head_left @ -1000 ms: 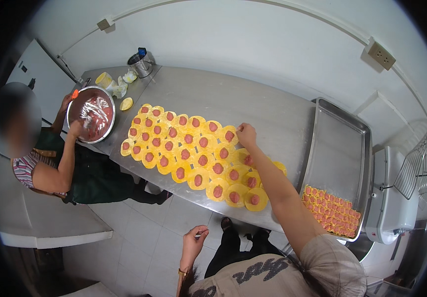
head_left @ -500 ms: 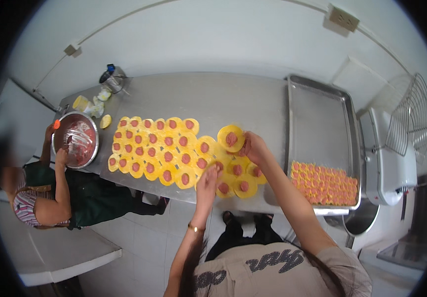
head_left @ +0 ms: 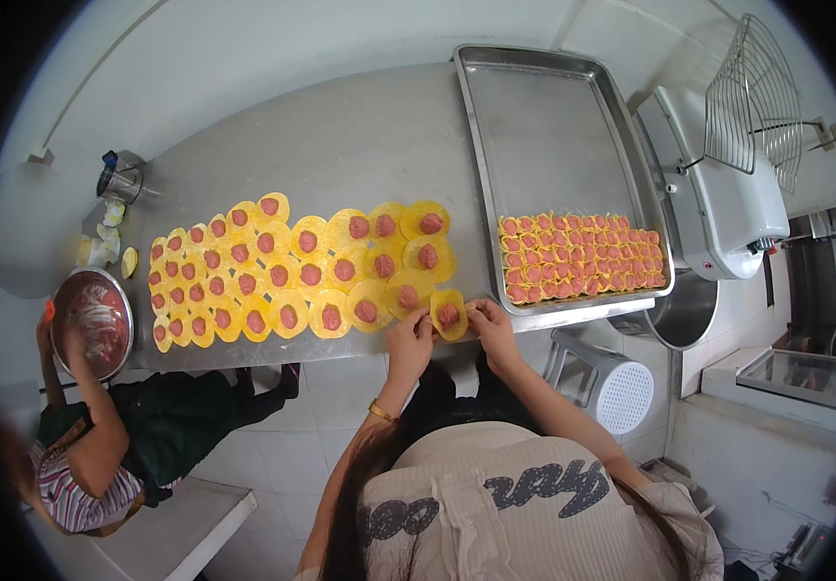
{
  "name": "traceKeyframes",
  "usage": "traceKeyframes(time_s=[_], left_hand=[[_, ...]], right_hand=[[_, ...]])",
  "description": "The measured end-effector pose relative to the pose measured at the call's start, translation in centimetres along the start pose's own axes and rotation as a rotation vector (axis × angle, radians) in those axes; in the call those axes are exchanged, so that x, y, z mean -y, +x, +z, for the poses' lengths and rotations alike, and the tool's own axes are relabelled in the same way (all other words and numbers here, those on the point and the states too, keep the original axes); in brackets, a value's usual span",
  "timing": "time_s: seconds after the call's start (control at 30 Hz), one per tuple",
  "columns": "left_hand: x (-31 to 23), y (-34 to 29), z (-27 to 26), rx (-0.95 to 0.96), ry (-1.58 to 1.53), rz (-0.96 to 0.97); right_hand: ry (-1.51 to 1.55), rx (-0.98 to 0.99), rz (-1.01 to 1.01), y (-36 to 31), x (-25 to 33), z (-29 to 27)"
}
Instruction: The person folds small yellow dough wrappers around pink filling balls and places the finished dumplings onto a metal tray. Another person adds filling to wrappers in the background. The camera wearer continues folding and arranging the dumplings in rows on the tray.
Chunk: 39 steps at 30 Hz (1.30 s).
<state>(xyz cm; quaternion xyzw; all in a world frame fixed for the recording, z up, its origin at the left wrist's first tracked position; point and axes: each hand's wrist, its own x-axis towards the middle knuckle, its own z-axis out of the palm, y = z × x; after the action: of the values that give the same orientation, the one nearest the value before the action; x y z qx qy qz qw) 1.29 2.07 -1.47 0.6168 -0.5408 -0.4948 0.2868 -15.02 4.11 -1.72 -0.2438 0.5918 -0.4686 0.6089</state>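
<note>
Close to the front edge of the steel table, a round yellow dumpling wrapper (head_left: 451, 330) with a lump of pink meat filling is held between my hands. My left hand (head_left: 407, 344) pinches its left edge, and my right hand (head_left: 495, 332) grips the right edge with bent fingers. The wrapper's sides are slightly drawn up around the filling. To the left, rows of overlapping yellow wrappers (head_left: 291, 273) lie flat, each bearing a pink lump. Right of my hands, a large metal tray (head_left: 489, 194) holds tight rows of small shaped dumplings (head_left: 581, 254) along its near end.
At far left a co-worker's hand (head_left: 74, 344) is over a steel bowl (head_left: 127, 324) of pink filling. A metal jug (head_left: 122, 182) stands behind. White machine (head_left: 689, 184) with wire guard flanks the tray; a grey stool (head_left: 621, 392) stands below.
My hands have come together near the table's front edge, both now on one filled wrapper; before, the right held a raised one apart. The view has shifted toward the right.
</note>
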Motion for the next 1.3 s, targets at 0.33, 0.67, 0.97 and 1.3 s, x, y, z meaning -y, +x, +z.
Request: traceKeyframes(time_s=[0.33, 0.67, 0.97, 1.3], left_hand=[[-1.5, -1.0, 0.3, 0.082, -0.600, -0.131], [-1.8, -1.6, -0.8, 0.008, -0.730, -0.119], [-4.3, -3.6, -1.6, 0.091, -0.832, -0.061], [-0.3, -1.9, 1.1, -0.092, -0.409, 0.175]], right_hand=[[-0.049, 0.106, -0.134, -1.0, 1.2, -0.1], [0.224, 0.245, -0.122, -2.2, 4.1, 0.9], [-0.263, 0.113, -0.180, -1.5, 4.6, 0.1], [-0.472, 0.207, -0.323, -2.0, 4.6, -0.5]])
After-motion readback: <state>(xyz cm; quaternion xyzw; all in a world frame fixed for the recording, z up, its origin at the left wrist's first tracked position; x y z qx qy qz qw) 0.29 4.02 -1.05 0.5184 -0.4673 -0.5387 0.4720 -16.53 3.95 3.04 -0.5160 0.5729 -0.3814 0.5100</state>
